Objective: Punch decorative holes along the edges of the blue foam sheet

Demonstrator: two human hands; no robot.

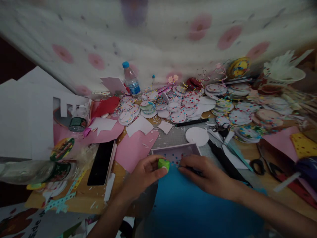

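My left hand grips a small green punch-like tool at the top edge of a blue paper sheet. My right hand lies flat on the same sheet just to the right, fingers pressing its upper edge. Right behind both hands stands a shallow pale box holding tiny coloured confetti dots.
A black phone lies left of my hands beside pink paper. Many confetti-dotted white discs cover the back of the table, with a water bottle, a white paper circle, scissors and a yellow sheet at right.
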